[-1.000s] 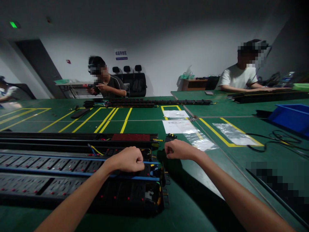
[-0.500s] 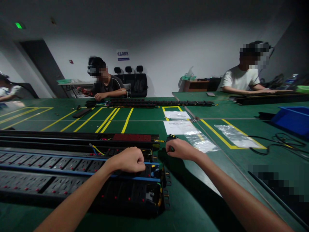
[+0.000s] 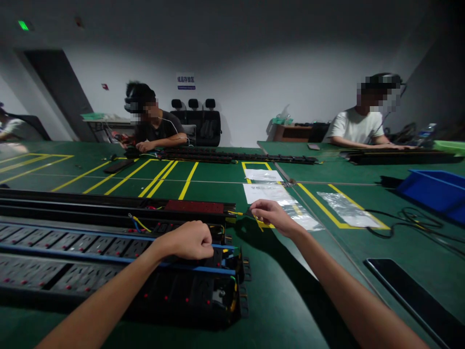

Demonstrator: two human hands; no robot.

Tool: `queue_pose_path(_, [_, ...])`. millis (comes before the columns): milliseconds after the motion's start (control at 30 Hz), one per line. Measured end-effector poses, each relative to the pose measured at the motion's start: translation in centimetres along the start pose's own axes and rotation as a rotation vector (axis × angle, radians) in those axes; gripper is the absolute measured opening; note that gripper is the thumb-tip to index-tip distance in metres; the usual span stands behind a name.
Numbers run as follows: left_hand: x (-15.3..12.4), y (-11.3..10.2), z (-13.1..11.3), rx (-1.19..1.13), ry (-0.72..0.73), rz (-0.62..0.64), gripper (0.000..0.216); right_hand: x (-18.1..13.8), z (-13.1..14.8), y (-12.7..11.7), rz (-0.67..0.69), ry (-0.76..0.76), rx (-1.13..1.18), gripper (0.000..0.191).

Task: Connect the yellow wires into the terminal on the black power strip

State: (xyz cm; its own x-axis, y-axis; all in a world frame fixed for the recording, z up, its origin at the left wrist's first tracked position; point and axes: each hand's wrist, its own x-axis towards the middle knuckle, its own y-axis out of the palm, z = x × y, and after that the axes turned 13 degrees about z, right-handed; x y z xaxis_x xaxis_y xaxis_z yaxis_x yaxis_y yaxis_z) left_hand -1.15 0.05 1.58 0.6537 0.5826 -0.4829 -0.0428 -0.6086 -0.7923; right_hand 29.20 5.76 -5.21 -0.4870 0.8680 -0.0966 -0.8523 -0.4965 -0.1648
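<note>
Long black power strips point(image 3: 90, 252) with red switches and blue rails lie side by side across the green table point(image 3: 290, 291) in front of me. My left hand point(image 3: 189, 240) is closed in a fist and rests on the blue rail near the strips' right end. My right hand point(image 3: 271, 215) is pinched on a thin yellow wire point(image 3: 236, 213) that runs out of the end of the rear strip. Loose coloured wires point(image 3: 140, 224) show in the open strip.
Clear plastic bags point(image 3: 345, 208) and white sheets point(image 3: 263, 191) lie inside yellow floor-tape boxes. A blue bin point(image 3: 436, 189) and black cables point(image 3: 410, 220) are at right, a dark flat bar point(image 3: 410, 295) nearer. Two people sit at the far side with more strips point(image 3: 236, 156).
My right hand has moved up and right, away from the strip end, drawing the yellow wire out. My left fist has stayed on the rail.
</note>
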Motion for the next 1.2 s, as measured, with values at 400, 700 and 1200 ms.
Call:
queue_pose_path(400, [0.1,0.4,0.2,-0.025,0.067,-0.081,0.029,-0.1,-1.6,0.3,-0.118,0.050,0.490,0.061])
queue_pose_path(700, [0.2,0.5,0.5,-0.022,0.080,-0.084,0.029,0.0,-1.7,0.2,-0.147,0.047,0.507,0.060])
queue_pose_path(1200, [0.2,0.4,0.4,-0.018,0.072,-0.064,0.029,0.1,-2.1,0.0,-0.124,0.023,0.513,0.057])
